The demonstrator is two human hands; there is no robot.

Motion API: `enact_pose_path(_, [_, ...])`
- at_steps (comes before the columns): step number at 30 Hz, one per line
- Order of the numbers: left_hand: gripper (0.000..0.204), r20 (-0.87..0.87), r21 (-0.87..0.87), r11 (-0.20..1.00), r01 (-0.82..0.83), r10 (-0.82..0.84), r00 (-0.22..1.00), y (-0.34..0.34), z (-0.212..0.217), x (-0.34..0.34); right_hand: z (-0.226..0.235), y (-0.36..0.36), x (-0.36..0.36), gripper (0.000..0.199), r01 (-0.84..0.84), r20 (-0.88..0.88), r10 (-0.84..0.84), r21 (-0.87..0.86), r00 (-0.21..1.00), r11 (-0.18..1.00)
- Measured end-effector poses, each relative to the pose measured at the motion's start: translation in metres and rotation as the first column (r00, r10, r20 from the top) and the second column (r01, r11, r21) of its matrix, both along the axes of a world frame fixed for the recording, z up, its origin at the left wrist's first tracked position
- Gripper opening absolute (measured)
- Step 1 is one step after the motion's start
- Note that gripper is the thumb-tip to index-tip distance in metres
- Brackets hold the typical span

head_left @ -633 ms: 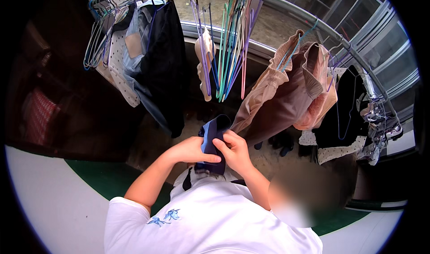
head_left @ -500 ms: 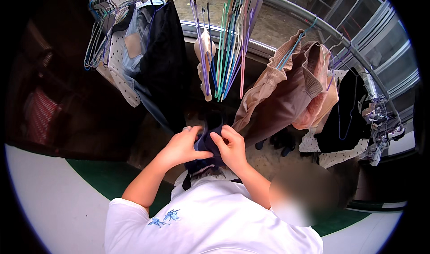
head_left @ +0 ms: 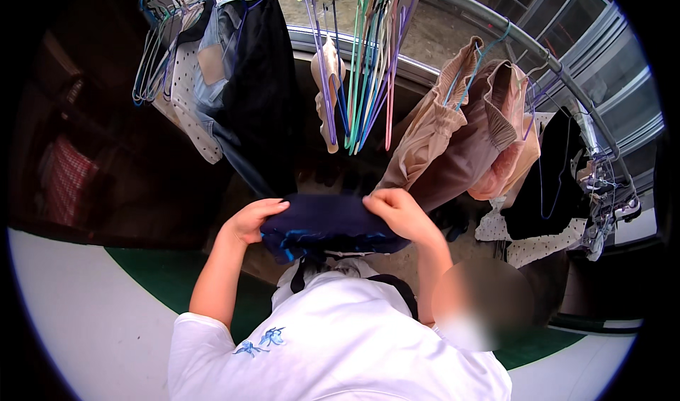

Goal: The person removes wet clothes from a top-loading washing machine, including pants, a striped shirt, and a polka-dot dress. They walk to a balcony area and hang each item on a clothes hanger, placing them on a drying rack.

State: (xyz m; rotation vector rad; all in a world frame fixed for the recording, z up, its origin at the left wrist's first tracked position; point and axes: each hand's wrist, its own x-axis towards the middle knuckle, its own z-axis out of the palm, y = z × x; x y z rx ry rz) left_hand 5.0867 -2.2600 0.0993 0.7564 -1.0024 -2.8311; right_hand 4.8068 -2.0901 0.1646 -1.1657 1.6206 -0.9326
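A dark navy garment point(head_left: 324, 218) with bright blue marks along its lower part is stretched sideways in front of my white shirt. Its upper edge runs nearly straight between my hands; what kind of garment it is does not show clearly. At its left end, my left hand point(head_left: 253, 221) is closed on the cloth, thumb along the top edge. The opposite end is gripped by my right hand point(head_left: 404, 214), fingers curled over the edge. Pale pinkish-brown trousers point(head_left: 432, 135) hang just beyond my right hand.
A curved metal rail point(head_left: 489, 19) crosses ahead. Several coloured hangers point(head_left: 368, 82) hang mid-rail beside a beige bra point(head_left: 328, 96). Black clothing point(head_left: 258, 82) and a denim piece point(head_left: 212, 75) hang left; a black garment point(head_left: 542, 181) hangs right. A blurred patch covers the area beside my right forearm.
My hands have moved apart, left and right. The navy garment, bunched between them before, is now spread wide. The hanging clothes appear slightly shifted in view.
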Motion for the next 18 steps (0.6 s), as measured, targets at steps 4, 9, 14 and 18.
enact_pose_path(4, [0.031, 0.514, -0.643, 0.528, 0.555, -0.240, 0.824, -0.028, -0.002, -0.001, 0.025, 0.007, -0.002, 0.021, -0.032, -0.286, 0.067, 0.126, 0.956, 0.992])
enact_pose_path(9, [0.043, 0.015, -0.567, 0.816, 0.109, -0.122, 0.992, -0.007, 0.059, -0.015, 0.025, 0.010, 0.002, 0.019, 0.092, -0.354, -0.117, -0.085, 0.928, 0.992])
enact_pose_path(14, [0.023, 0.298, -0.769, 0.472, 0.432, -0.333, 0.895, 0.011, 0.060, -0.021, 0.040, 0.005, 0.007, 0.019, -0.015, -0.565, -0.010, -0.039, 0.825, 0.999])
enact_pose_path(18, [0.023, 0.200, -0.959, 0.144, 0.246, -0.275, 0.940, 0.024, 0.048, -0.025, 0.055, -0.011, 0.016, 0.017, 0.132, -0.552, -0.260, -0.261, 0.792, 0.956])
